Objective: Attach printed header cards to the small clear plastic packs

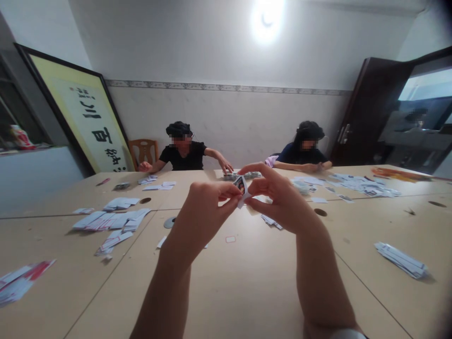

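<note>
Above the middle of the table, my left hand pinches the left edge of a small card with a dark picture between thumb and fingers. My right hand grips the other side, where white paper curves around the card. Whether card and paper are one piece, I cannot tell. Below my hands a small red-bordered label lies on the table. Some white slips lie beyond it, partly hidden by my right hand.
Stacks of white paper pieces spread over the left of the table; one bundle lies at right. Across the table sit one person at left and another at right, near scattered cards. Round holes pierce the tabletop.
</note>
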Motion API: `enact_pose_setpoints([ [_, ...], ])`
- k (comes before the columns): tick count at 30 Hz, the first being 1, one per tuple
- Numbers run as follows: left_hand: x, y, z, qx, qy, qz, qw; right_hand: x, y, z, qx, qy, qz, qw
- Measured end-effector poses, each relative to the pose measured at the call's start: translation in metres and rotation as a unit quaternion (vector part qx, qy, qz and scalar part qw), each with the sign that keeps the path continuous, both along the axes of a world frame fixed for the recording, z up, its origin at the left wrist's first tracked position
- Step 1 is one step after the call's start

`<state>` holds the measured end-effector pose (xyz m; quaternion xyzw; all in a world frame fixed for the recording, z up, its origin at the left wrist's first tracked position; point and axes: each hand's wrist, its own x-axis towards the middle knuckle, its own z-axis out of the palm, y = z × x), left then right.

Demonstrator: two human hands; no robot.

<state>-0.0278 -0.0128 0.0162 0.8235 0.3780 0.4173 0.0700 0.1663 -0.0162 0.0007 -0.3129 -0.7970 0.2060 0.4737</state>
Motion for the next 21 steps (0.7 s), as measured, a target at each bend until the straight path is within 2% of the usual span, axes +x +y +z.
enact_pose_setpoints([
  [5, 0.006, -0.002, -0.001, 0.036, 0.018, 0.036, 0.999, -0.002, 0.001, -0.001, 0.031, 0.001, -0.031, 0.999],
  [11, 0.013, -0.003, -0.003, 0.058, 0.035, 0.083, 0.994, -0.003, -0.001, -0.002, 0.034, 0.011, -0.045, 0.998],
  [16, 0.017, 0.0, -0.004, 0.072, 0.037, 0.093, 0.992, -0.004, -0.001, -0.001, 0.018, 0.031, -0.046, 0.998],
  [21, 0.019, 0.001, -0.006, 0.076, 0.015, 0.084, 0.993, -0.004, 0.001, -0.002, -0.004, 0.059, -0.016, 0.998],
])
